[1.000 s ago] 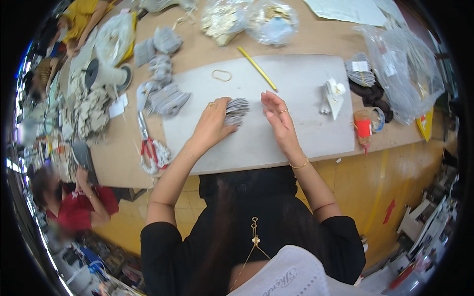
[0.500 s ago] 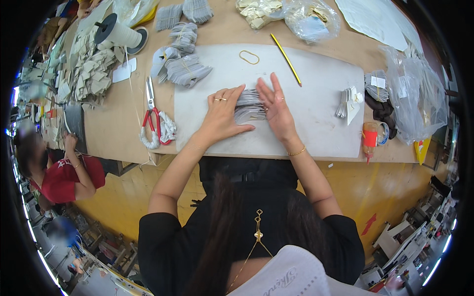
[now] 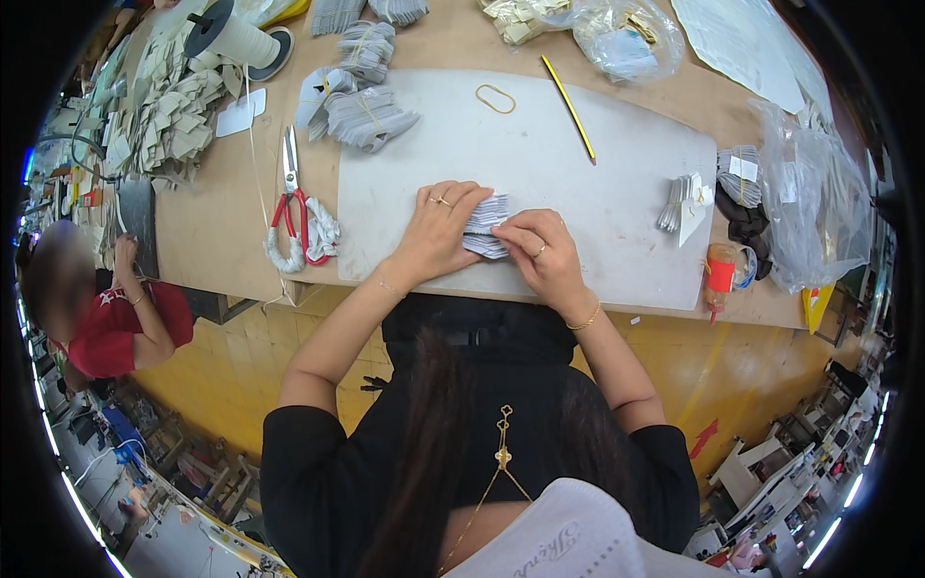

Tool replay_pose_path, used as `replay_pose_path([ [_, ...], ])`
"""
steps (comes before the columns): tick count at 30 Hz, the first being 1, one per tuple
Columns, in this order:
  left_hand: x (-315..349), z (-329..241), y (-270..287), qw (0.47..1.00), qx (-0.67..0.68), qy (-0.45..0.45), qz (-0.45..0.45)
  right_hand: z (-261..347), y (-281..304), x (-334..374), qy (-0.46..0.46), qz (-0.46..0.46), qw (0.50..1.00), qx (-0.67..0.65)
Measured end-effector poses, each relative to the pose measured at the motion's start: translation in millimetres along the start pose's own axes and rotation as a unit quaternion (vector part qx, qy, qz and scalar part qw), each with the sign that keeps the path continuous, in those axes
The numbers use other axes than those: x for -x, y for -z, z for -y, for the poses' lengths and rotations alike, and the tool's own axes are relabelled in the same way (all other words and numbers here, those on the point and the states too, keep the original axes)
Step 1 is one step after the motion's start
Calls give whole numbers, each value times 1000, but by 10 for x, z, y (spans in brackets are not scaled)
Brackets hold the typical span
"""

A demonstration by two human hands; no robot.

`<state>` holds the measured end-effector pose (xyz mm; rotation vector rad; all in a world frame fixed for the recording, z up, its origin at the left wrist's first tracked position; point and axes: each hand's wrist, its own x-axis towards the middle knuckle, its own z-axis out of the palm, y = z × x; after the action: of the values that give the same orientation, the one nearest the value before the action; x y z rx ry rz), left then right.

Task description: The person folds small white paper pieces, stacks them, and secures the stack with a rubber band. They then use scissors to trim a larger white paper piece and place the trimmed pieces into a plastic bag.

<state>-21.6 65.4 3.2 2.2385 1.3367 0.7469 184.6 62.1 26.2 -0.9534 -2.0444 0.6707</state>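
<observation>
Tbl [image 3: 212, 231]: bag [image 3: 663, 56] w/ tan pcs [image 3: 638, 33]; LH [image 3: 443, 228], RH [image 3: 547, 253] on stack [image 3: 488, 245].

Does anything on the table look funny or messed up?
The scissors beside the pale sheet look a bit odd: their red handles have bunched white material around them, so the grips look lumpy and uneven. I see no clear spill.
</observation>
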Motion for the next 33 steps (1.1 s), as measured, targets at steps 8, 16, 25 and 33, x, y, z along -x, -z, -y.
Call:
replay_pose_path([
  [8, 5, 14, 0, 1000, 7, 7, -3, 39, 402, -244, -90, -150, 983, -46],
  [16, 20, 36, -78, 991, -43, -15, -128, -333, -102, -585, -76, 70, 994, -40],
  [25, 21, 41, -81, 999, 9, 41, -16, -273, -130, -223, -233, -92, 891, -378],
  [33, 124, 7, -5, 1000, -2, 11, -21, 2, -301, 64, -155, 18, 920, -359],
])
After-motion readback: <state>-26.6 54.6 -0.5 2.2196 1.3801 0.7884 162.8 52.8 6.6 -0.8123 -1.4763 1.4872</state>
